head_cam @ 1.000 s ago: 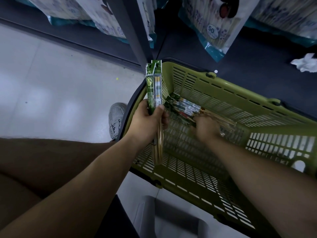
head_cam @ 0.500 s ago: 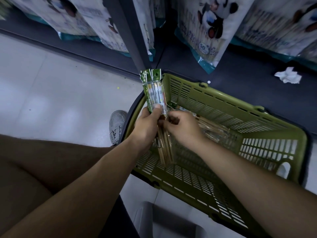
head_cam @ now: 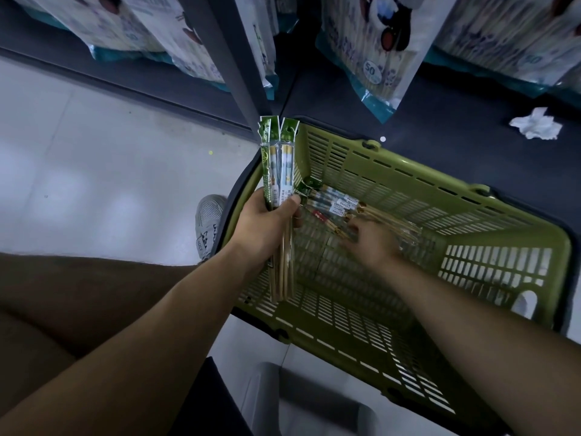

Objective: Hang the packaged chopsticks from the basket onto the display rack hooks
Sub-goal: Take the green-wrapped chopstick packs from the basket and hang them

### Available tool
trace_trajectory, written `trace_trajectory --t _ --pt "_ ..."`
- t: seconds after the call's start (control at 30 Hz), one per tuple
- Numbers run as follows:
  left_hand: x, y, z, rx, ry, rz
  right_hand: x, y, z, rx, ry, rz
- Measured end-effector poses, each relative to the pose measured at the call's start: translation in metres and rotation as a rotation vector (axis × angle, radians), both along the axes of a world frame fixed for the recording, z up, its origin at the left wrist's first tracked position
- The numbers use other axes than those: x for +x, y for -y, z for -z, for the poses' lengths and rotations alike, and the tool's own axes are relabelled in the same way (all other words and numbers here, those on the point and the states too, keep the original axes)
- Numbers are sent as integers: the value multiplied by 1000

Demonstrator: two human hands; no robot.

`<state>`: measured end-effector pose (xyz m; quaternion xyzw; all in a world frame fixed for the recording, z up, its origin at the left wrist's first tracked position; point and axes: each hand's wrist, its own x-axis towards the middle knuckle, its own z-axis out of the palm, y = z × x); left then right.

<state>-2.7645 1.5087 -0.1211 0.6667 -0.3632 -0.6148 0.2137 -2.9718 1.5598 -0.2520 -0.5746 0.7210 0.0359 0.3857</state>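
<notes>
Green-topped chopstick packs (head_cam: 278, 171) — two, upright — clasped in left hand (head_cam: 261, 229); right hand (head_cam: 372, 243) blurred inside basket (head_cam: 408, 171), grip indiscernible.

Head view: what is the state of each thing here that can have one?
basket: upright, nearly empty.
loose packs: lying flat on the basket floor.
held packs: two, upright, side by side, not yet hung.
left hand: grips the held packs.
right hand: down at the loose packs; grip blurred.
</notes>
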Motion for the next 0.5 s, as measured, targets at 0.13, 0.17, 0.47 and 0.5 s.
trace_trajectory --t 0.13,0.17,0.47,0.5 --pt "1 -1 3 -4 -32 -3 2 -8 21 51 -211 -53" --pt "1 -1 4 -6 -34 0 3 -9 24 48 -241 -58" --pt "2 -1 10 8 -59 18 -6 -7 7 224 153 99" --pt "1 -2 10 25 -63 17 -9 -4 0 263 189 90"
